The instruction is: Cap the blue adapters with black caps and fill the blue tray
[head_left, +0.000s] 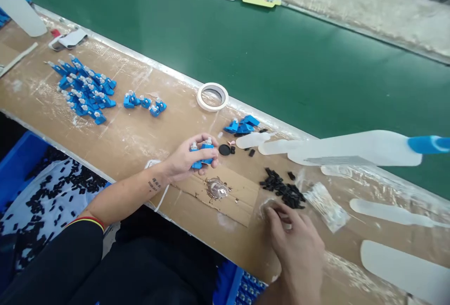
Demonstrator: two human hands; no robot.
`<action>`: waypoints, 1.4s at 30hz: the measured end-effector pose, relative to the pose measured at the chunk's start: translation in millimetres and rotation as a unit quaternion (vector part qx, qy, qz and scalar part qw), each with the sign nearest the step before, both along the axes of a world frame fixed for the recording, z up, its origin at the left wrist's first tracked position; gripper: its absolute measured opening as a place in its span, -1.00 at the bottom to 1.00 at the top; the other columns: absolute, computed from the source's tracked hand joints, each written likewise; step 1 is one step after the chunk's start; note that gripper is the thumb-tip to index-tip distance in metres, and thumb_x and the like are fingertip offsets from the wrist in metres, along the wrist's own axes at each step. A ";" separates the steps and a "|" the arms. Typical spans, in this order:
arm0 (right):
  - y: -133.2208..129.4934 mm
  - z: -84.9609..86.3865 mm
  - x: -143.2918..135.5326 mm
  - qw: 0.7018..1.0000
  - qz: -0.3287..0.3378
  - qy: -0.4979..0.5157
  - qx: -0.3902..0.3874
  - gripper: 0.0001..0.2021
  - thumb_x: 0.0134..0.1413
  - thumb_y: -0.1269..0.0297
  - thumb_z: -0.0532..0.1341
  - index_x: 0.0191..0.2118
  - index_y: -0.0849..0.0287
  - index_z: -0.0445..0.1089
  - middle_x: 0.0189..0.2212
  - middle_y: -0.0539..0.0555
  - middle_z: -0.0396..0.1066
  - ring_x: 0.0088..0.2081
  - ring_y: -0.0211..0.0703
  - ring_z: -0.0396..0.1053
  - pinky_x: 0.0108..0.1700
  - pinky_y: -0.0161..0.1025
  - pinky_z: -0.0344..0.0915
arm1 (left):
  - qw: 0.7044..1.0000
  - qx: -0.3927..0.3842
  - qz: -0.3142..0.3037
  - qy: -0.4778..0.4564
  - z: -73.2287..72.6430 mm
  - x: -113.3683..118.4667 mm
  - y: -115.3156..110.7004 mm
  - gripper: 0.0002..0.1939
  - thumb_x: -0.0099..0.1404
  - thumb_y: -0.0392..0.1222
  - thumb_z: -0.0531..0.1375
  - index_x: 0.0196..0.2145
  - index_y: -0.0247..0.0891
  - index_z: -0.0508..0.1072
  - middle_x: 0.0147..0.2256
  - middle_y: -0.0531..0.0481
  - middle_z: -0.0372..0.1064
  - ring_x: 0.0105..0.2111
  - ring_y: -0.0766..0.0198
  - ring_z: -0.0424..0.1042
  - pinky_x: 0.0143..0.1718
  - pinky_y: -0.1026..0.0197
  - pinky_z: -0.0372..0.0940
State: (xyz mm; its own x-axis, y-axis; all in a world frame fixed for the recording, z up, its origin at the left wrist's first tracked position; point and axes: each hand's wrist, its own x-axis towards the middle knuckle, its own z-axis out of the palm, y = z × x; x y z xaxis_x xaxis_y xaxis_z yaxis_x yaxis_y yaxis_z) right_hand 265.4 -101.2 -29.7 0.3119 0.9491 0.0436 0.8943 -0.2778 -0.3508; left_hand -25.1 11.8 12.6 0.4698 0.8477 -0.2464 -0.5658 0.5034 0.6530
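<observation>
Two blue parts (pixel 207 151) with whitish tips are held in my left hand (pixel 186 157), its fingers wrapped round them above the workbench. My right hand (pixel 297 241) is low over the bench, just in front of a pile of small black pieces (pixel 281 187); its thumb and forefinger are close together, and what they hold, if anything, is too small to make out. Between the hands lies a cardboard sheet (pixel 242 202) with a clear, wet-looking blob (pixel 217 188) on it.
Blue parts (pixel 86 91) stand grouped on the left of the bench. A tape roll (pixel 212 97) lies by the green surface (pixel 246 51). White bottles (pixel 355 148) and a bag of swabs (pixel 326 206) are on the right. Blue bins (pixel 17 159) sit below the bench.
</observation>
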 end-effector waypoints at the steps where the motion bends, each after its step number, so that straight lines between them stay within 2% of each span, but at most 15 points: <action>1: -0.9 -4.2 1.7 1.000 -0.007 0.013 -0.001 -0.50 0.18 -0.19 0.09 -0.17 0.11 0.56 -0.21 0.20 0.52 -0.28 0.09 0.46 -0.18 0.03 0.35 | 1.000 0.006 -0.007 0.005 0.0 0.3 -0.2 -0.56 0.05 -0.11 0.49 -0.22 -0.22 0.36 -0.45 0.10 0.36 -0.47 0.39 0.41 -0.65 0.43 0.12; 6: -1.4 -10.8 6.7 0.999 -0.026 0.047 0.010 -0.58 0.08 -0.12 0.15 -0.25 0.12 0.56 -0.23 0.18 0.54 -0.35 0.05 0.48 -0.16 0.03 0.39 | 0.999 0.020 -0.011 0.036 -0.3 1.7 -0.8 -0.59 0.11 -0.01 0.43 -0.20 -0.24 0.41 -0.48 0.07 0.37 -0.45 0.34 0.42 -0.66 0.39 0.08; 11: -3.8 -9.3 15.4 0.998 -0.019 0.057 -0.018 -0.57 0.02 -0.09 0.15 -0.22 0.12 0.58 -0.27 0.20 0.56 -0.33 0.12 0.50 -0.17 0.08 0.39 | 0.997 0.050 -0.025 0.056 -1.3 -2.5 -1.4 -0.62 0.09 -0.06 0.43 -0.19 -0.25 0.46 -0.48 0.07 0.35 -0.48 0.37 0.36 -0.64 0.35 0.09; 14: -4.6 2.8 2.4 0.987 -0.073 0.130 0.066 -0.63 0.04 -0.01 0.27 -0.15 0.14 0.59 -0.26 0.19 0.56 -0.31 0.07 0.48 -0.17 0.04 0.39 | 0.989 0.107 -0.052 0.089 1.9 -5.2 -4.8 -0.72 0.15 -0.09 0.39 -0.24 -0.25 0.49 -0.48 0.08 0.33 -0.50 0.39 0.33 -0.59 0.33 0.15; 15: -3.6 9.7 -7.4 0.972 -0.091 0.181 0.120 -0.66 0.05 0.04 0.32 -0.12 0.13 0.58 -0.28 0.16 0.55 -0.32 0.01 0.46 -0.19 -0.01 0.38 | 0.981 0.143 -0.061 0.112 3.7 -5.2 -6.8 -0.77 0.18 -0.11 0.38 -0.26 -0.26 0.49 -0.46 0.06 0.35 -0.49 0.39 0.33 -0.54 0.32 0.20; 17: 1.9 24.9 -33.6 0.916 -0.088 0.309 0.239 -0.76 0.07 0.14 0.39 -0.15 0.10 0.57 -0.33 0.08 0.50 -0.37 -0.12 0.41 -0.27 -0.13 0.35 | 0.957 0.228 -0.071 0.166 7.5 -3.5 -11.6 -0.82 0.21 -0.14 0.37 -0.30 -0.27 0.50 -0.41 0.02 0.40 -0.46 0.38 0.37 -0.43 0.28 0.28; 20: 16.9 41.3 -76.5 0.813 0.036 0.470 0.341 -0.91 0.09 0.24 0.41 -0.30 0.07 0.52 -0.39 0.02 0.44 -0.41 -0.22 0.37 -0.44 -0.27 0.29 | 0.918 0.322 -0.062 0.223 10.4 1.6 -17.7 -0.81 0.24 -0.10 0.36 -0.31 -0.28 0.52 -0.36 -0.03 0.45 -0.40 0.32 0.41 -0.33 0.24 0.32; 22: 25.2 43.9 -98.5 0.786 0.073 0.505 0.349 -0.94 0.15 0.27 0.37 -0.29 0.05 0.50 -0.35 0.02 0.43 -0.41 -0.26 0.38 -0.49 -0.32 0.30 | 0.906 0.352 -0.058 0.230 9.8 4.8 -19.7 -0.78 0.26 -0.06 0.36 -0.30 -0.28 0.53 -0.36 -0.04 0.47 -0.39 0.30 0.42 -0.33 0.24 0.32; 24: 27.7 42.4 -112.2 0.788 0.086 0.502 0.346 -0.98 0.21 0.30 0.34 -0.25 0.05 0.49 -0.31 0.03 0.43 -0.39 -0.26 0.41 -0.49 -0.32 0.35 | 0.902 0.370 -0.053 0.216 8.0 6.9 -20.6 -0.76 0.26 -0.05 0.36 -0.29 -0.28 0.52 -0.35 -0.05 0.47 -0.39 0.29 0.43 -0.32 0.25 0.33; 26: 25.0 40.5 -118.8 0.804 0.096 0.480 0.338 -0.97 0.23 0.35 0.32 -0.23 0.07 0.50 -0.29 0.05 0.45 -0.32 -0.21 0.47 -0.45 -0.30 0.42 | 0.901 0.384 -0.039 0.197 6.4 7.9 -21.1 -0.77 0.28 -0.05 0.36 -0.28 -0.28 0.52 -0.35 -0.05 0.48 -0.38 0.29 0.45 -0.32 0.26 0.34; 30: 17.8 41.3 -121.8 0.837 0.126 0.419 0.327 -0.87 0.19 0.48 0.32 -0.24 0.07 0.51 -0.26 0.05 0.53 -0.24 -0.16 0.55 -0.28 -0.21 0.55 | 0.880 0.430 -0.002 0.203 4.4 9.1 -22.5 -0.83 0.31 -0.11 0.35 -0.23 -0.27 0.54 -0.32 -0.08 0.52 -0.31 0.25 0.50 -0.23 0.22 0.38; 34: 18.6 40.9 -121.1 0.846 0.144 0.375 0.349 -0.78 0.14 0.54 0.35 -0.20 0.03 0.52 -0.25 0.02 0.56 -0.23 -0.16 0.57 -0.26 -0.20 0.56 | 0.863 0.456 0.013 0.217 3.3 10.9 -23.6 -0.89 0.35 -0.18 0.31 -0.22 -0.27 0.56 -0.29 -0.12 0.57 -0.27 0.22 0.54 -0.19 0.21 0.40; 39: 22.7 37.5 -114.1 0.855 0.220 0.184 0.433 -0.63 0.05 0.59 0.40 -0.08 0.00 0.55 -0.25 0.03 0.58 -0.25 -0.12 0.57 -0.25 -0.14 0.55 | 0.849 0.479 0.025 0.223 2.0 11.6 -22.6 -0.88 0.35 -0.15 0.31 -0.29 -0.26 0.56 -0.35 -0.10 0.57 -0.34 0.25 0.52 -0.25 0.22 0.37; 42: 23.3 38.1 -112.3 0.855 0.235 0.149 0.437 -0.65 0.08 0.57 0.39 -0.07 0.00 0.55 -0.28 0.03 0.57 -0.28 -0.11 0.57 -0.27 -0.13 0.54 | 0.852 0.475 0.022 0.221 2.4 11.4 -21.4 -0.85 0.34 -0.13 0.33 -0.31 -0.27 0.56 -0.36 -0.09 0.56 -0.35 0.25 0.51 -0.27 0.23 0.36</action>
State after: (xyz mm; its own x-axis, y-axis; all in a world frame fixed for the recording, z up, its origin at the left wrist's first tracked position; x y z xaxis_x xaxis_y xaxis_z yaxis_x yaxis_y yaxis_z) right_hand 153.1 -77.9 8.4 0.0251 0.6189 0.7850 0.6697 0.5726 -0.4729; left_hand -13.7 -9.6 15.0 0.4718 0.7777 0.4155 -0.1639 -0.3857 0.9079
